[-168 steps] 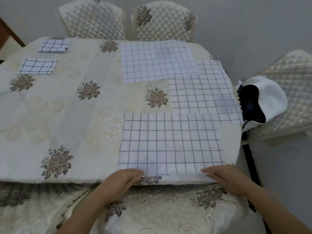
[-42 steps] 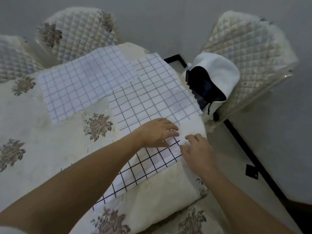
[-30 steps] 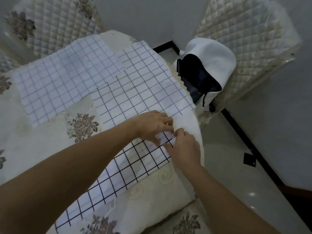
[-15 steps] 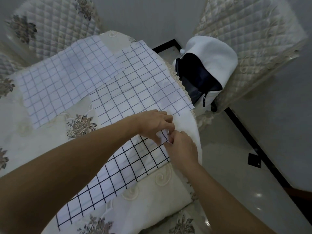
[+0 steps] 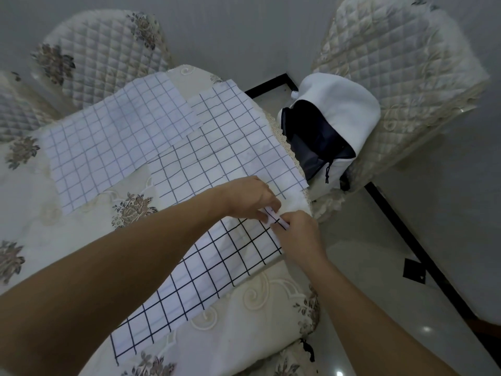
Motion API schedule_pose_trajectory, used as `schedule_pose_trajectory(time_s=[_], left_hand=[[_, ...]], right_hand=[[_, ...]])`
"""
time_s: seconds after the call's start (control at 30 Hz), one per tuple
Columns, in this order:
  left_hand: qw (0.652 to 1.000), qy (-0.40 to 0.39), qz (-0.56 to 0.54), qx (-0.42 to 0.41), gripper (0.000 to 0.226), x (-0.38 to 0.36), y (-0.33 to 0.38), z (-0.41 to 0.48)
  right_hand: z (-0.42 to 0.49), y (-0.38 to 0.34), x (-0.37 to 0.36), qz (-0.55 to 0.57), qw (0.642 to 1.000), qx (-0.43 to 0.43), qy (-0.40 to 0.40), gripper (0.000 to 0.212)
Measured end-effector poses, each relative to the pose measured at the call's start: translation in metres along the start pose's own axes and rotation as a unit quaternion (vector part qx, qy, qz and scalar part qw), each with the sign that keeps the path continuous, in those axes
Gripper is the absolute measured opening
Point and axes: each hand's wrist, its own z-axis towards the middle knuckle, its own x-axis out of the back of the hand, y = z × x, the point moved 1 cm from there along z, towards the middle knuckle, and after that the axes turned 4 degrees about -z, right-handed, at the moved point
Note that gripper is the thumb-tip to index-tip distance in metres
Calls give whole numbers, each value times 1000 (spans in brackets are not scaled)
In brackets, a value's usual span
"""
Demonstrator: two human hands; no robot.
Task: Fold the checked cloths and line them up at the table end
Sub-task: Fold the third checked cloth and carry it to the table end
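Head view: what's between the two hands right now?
A raised corner of the dark-checked cloth, which both the left hand and the right hand pinch. Nothing else shows between them in the head view.

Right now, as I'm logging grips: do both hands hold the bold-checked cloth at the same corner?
Yes: the left hand and right hand pinch one lifted corner of the bold-checked cloth, close together.

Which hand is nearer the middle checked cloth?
Left. The left hand lies over the near edge of the middle checked cloth; the right hand sits short of it; both pinch the black-checked cloth.
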Motion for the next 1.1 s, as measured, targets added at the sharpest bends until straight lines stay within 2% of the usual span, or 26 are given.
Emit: schedule_pose_trajectory(time_s=[0.2,0.33,0.37,0.43,0.47,0.6,0.73,0.97,1.1], left_hand=[[995,40,-80,53,22,25,1,-22],[987,108,-105,61,18,33,2,-69],[984,125,-110,58,17,32,2,-84],[979,156,-117,52,17,27,2,-115],[976,173,-120,51,17,24,2,-132],[961,250,-115,26,16,-4,1,-195],[941,320,-113,11,17,-43,1,-252],[914,396,-84,-10,19,-104,-6,-326],[910,405,-92,-2,14,-145,-16,-344]], right_hand=[[-16,-14,13,25,998,34,41,45],[-45,-40,7,-3,996,39,79,44],[-54,-48,2,-12,995,54,87,40],[-74,-63,-10,-9,991,81,106,19],[-85,-71,-18,-5,989,90,114,17],[-125,-98,-56,-13,976,155,149,25],[-168,-118,-103,-69,960,206,175,36],[-201,-130,-186,-136,939,261,180,38],[-206,-124,-221,-156,934,280,156,39]])
